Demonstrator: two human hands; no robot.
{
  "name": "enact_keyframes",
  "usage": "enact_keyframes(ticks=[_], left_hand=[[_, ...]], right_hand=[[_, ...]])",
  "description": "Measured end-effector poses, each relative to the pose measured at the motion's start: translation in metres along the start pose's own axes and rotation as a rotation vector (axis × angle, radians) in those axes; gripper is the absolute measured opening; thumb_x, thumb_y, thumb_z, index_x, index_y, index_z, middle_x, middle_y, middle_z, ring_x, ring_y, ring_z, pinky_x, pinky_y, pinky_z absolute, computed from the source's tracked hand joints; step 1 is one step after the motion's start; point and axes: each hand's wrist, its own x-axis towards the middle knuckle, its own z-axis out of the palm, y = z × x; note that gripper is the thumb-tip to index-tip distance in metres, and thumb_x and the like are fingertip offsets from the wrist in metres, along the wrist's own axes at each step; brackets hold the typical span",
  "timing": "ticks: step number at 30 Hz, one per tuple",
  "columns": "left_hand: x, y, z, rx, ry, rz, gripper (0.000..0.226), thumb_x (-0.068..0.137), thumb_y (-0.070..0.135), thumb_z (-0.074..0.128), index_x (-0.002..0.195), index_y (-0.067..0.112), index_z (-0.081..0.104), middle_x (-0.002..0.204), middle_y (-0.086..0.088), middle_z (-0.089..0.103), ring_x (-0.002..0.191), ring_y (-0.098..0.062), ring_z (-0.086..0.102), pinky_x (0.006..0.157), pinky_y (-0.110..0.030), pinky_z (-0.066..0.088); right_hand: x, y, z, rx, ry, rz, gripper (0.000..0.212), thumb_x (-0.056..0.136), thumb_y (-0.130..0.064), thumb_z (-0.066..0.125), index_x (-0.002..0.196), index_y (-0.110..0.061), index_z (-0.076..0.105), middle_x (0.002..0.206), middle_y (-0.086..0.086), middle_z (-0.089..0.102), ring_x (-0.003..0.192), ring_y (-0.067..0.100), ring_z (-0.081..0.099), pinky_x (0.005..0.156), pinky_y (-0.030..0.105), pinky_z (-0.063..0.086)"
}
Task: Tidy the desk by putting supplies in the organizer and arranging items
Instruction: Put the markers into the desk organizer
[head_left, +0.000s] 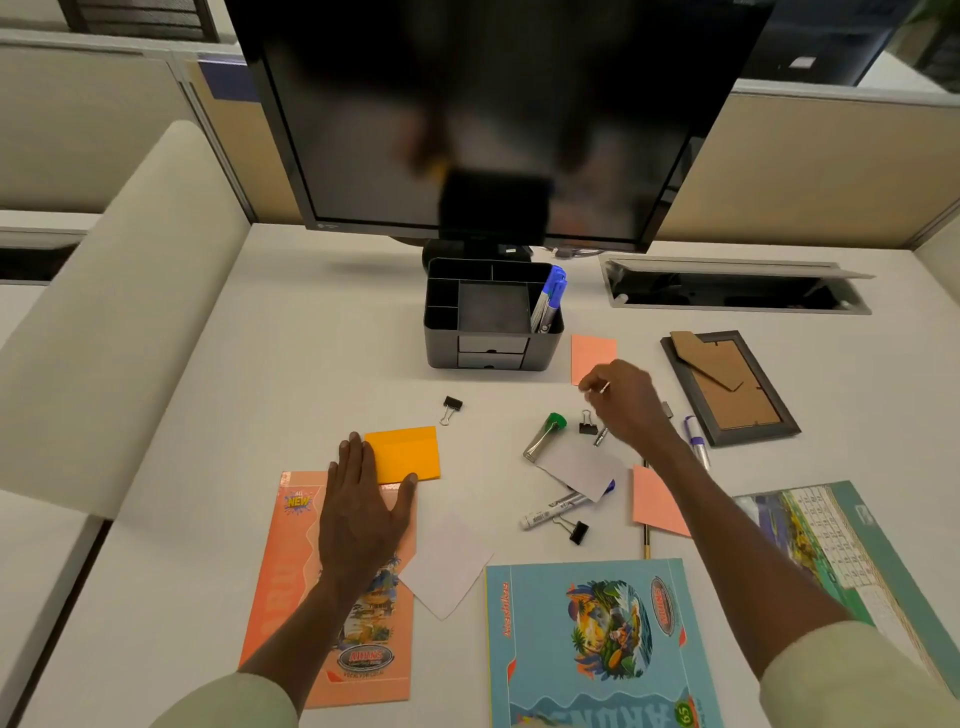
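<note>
A black desk organizer (441, 338) stands below the monitor, with blue-capped markers (549, 299) in its right slot. My left hand (363, 512) lies flat on an orange notebook (291, 597), fingertips touching an orange sticky pad (410, 452). My right hand (621, 397) hovers above the desk and pinches a small silvery object (605, 387) between its fingertips. Beneath that hand lie a black binder clip (587, 423), a green-capped marker (545, 434) and a white paper slip (579, 467). Two other binder clips (451, 408) (574, 529) lie apart.
A monitor (493, 104) looms at the back. A picture frame (730, 387) lies face down at right, beside a marker (696, 441). Pink notes (589, 356) (657, 501), a white marker (550, 512), a pencil (647, 540), white paper (447, 564), a blue notebook (597, 649) and a calendar (841, 540) lie around. A cable hatch (737, 293) is open.
</note>
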Motion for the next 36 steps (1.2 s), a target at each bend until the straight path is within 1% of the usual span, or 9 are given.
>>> enact_keyframes(ticks=[5,8,11,13,15,21,25,31,36], left_hand=[[0.0,0.0,0.0,0.001,0.0,0.007,0.085,0.092,0.066,0.034,0.151,0.006,0.026,0.16,-0.01,0.022,0.149,-0.024,0.019,0.121,-0.039,0.016],[0.0,0.0,-0.001,0.002,0.005,0.008,0.085,0.092,0.066,0.034,0.151,0.006,0.026,0.161,-0.01,0.022,0.149,-0.024,0.018,0.121,-0.039,0.015],[0.0,0.0,0.0,0.0,0.006,0.006,0.085,0.092,0.066,0.034,0.151,0.006,0.026,0.16,-0.01,0.023,0.149,-0.025,0.019,0.121,-0.038,0.015],[0.001,0.001,0.0,-0.002,0.008,0.003,0.085,0.091,0.066,0.034,0.151,0.006,0.026,0.16,-0.01,0.023,0.149,-0.026,0.02,0.12,-0.039,0.016],[0.001,0.0,0.0,-0.004,0.011,0.003,0.085,0.091,0.066,0.035,0.151,0.006,0.026,0.16,-0.01,0.023,0.149,-0.026,0.02,0.12,-0.039,0.016],[0.001,-0.001,0.001,-0.006,0.006,0.005,0.085,0.091,0.067,0.034,0.151,0.006,0.026,0.16,-0.01,0.022,0.149,-0.026,0.02,0.121,-0.041,0.017],[0.0,0.0,-0.001,-0.013,0.018,0.004,0.085,0.091,0.065,0.036,0.15,0.005,0.028,0.159,-0.011,0.025,0.148,-0.028,0.022,0.12,-0.042,0.019],[0.001,0.0,-0.001,-0.003,0.015,0.007,0.085,0.091,0.066,0.035,0.15,0.006,0.029,0.16,-0.01,0.025,0.148,-0.027,0.022,0.12,-0.042,0.019],[0.001,0.0,-0.001,-0.009,0.016,0.003,0.086,0.09,0.067,0.034,0.15,0.005,0.028,0.16,-0.01,0.024,0.148,-0.027,0.021,0.12,-0.041,0.018]], right_hand=[[-0.033,0.01,0.008,-0.111,-0.358,-0.124,0.013,0.088,-0.015,0.068,0.1,-0.02,0.071,0.102,0.002,0.054,0.094,0.017,0.052,0.079,0.025,0.042],[-0.045,0.008,0.01,-0.115,-0.461,-0.126,0.014,0.086,-0.017,0.07,0.099,-0.02,0.072,0.105,0.005,0.056,0.099,0.02,0.054,0.083,0.031,0.046],[-0.054,0.009,0.014,-0.157,-0.523,-0.138,0.018,0.084,-0.02,0.072,0.101,-0.022,0.073,0.111,0.006,0.057,0.107,0.02,0.052,0.082,0.03,0.044],[-0.059,0.009,0.017,-0.187,-0.545,-0.155,0.02,0.084,-0.023,0.072,0.103,-0.027,0.072,0.111,0.004,0.056,0.107,0.019,0.051,0.082,0.029,0.043],[-0.063,0.007,0.02,-0.216,-0.559,-0.171,0.024,0.084,-0.023,0.073,0.106,-0.03,0.07,0.104,0.0,0.051,0.098,0.016,0.05,0.079,0.027,0.043],[-0.073,-0.002,0.023,-0.252,-0.52,-0.19,0.022,0.083,-0.025,0.074,0.105,-0.026,0.072,0.098,-0.005,0.044,0.092,0.015,0.048,0.078,0.031,0.048],[-0.078,-0.003,0.022,-0.249,-0.512,-0.202,0.019,0.086,-0.022,0.071,0.104,-0.019,0.073,0.097,-0.007,0.041,0.089,0.009,0.044,0.073,0.024,0.038],[-0.088,0.001,0.022,-0.311,-0.456,-0.232,0.02,0.084,-0.022,0.071,0.103,-0.016,0.072,0.099,0.0,0.047,0.088,0.012,0.045,0.07,0.03,0.046],[-0.088,-0.005,0.019,-0.297,-0.434,-0.206,0.021,0.085,-0.019,0.071,0.105,-0.014,0.073,0.103,0.002,0.047,0.089,0.012,0.045,0.07,0.024,0.039]])
